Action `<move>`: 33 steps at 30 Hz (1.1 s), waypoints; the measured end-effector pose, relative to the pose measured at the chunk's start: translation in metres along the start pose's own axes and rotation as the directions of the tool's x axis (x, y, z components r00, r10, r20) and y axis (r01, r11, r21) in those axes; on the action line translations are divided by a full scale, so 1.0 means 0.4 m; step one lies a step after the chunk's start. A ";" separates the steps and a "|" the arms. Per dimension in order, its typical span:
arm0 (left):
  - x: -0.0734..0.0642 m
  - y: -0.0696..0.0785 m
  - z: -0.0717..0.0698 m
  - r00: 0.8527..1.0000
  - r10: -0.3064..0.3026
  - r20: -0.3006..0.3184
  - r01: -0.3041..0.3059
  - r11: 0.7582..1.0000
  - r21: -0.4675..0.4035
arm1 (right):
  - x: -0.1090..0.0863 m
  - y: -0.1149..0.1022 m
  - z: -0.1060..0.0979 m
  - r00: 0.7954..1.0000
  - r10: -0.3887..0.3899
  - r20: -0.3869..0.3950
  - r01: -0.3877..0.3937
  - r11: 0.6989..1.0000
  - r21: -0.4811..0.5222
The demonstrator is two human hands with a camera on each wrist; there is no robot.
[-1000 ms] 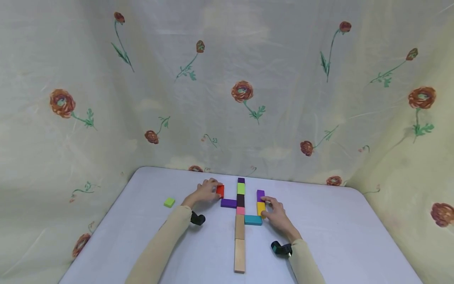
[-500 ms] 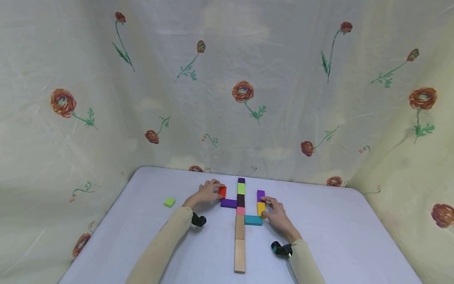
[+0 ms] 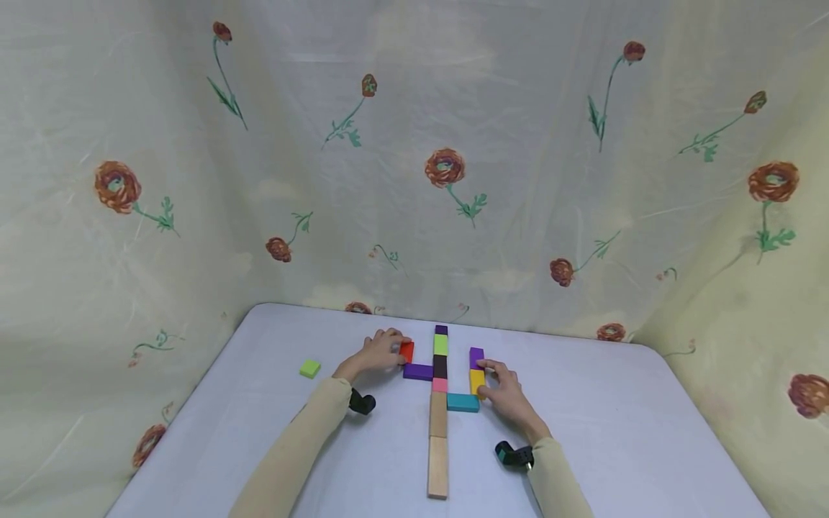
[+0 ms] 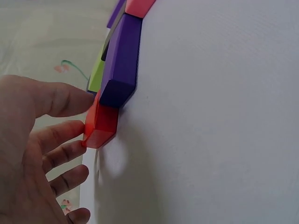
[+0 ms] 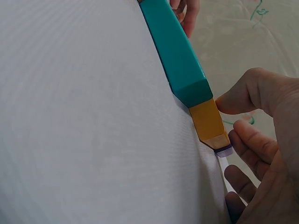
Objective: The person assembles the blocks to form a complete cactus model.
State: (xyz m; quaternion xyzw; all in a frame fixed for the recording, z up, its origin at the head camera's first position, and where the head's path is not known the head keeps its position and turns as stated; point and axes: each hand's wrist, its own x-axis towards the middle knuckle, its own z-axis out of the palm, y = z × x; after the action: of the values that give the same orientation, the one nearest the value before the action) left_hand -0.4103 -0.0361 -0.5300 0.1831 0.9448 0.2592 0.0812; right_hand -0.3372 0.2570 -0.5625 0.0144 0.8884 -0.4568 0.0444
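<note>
My left hand (image 3: 378,350) pinches a red block (image 3: 406,352) between thumb and fingers. The red block stands at the left end of a dark purple block (image 3: 418,372), close against it in the left wrist view (image 4: 120,60). My right hand (image 3: 507,392) holds a yellow block (image 3: 476,383), thumb at its near end and a fingertip by its far end. A violet block (image 3: 476,357) adjoins the yellow one's far end. Below lies a teal block (image 3: 463,402), meeting the yellow block. The right hand's other fingers (image 5: 240,182) are loosely bent, holding nothing.
A central column runs away from me: two wooden blocks (image 3: 437,439), then a pink block (image 3: 439,385), a dark brown block (image 3: 440,366), a lime block (image 3: 440,344) and a dark purple end. A loose green block (image 3: 310,368) lies left. Floral cloth (image 3: 414,237) hangs behind the table.
The left hand has shifted the red block slightly right, to the end of the dark purple block. My right hand has stayed at the yellow block.
</note>
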 end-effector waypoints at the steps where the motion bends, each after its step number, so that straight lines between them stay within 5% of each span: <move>1: 0.000 0.000 0.000 1.000 0.000 -0.001 0.000 1.000 0.006 | 0.001 0.001 0.000 1.000 -0.002 0.001 0.002 1.000 0.000; 12: -0.024 0.004 -0.015 0.995 0.016 -0.100 -0.013 1.000 0.028 | 0.003 0.001 0.000 1.000 -0.012 0.000 0.012 1.000 -0.001; 20: -0.067 -0.012 -0.046 0.988 0.031 -0.148 -0.039 0.998 -0.048 | 0.000 -0.001 0.000 1.000 -0.010 0.004 0.010 1.000 -0.008; 26: -0.113 -0.056 -0.092 0.986 0.038 -0.163 -0.053 0.994 -0.090 | 0.002 0.003 0.000 1.000 -0.013 0.006 0.013 1.000 -0.025; 33: -0.179 -0.152 -0.151 0.982 0.095 -0.163 -0.112 0.989 -0.097 | 0.000 0.001 0.002 1.000 -0.017 0.005 0.018 1.000 -0.014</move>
State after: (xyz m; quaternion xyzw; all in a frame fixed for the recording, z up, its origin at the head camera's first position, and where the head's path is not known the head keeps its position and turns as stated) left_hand -0.3780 -0.1401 -0.5059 0.2065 0.9224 0.3265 0.0023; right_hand -0.3372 0.2566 -0.5635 0.0052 0.8916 -0.4508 0.0428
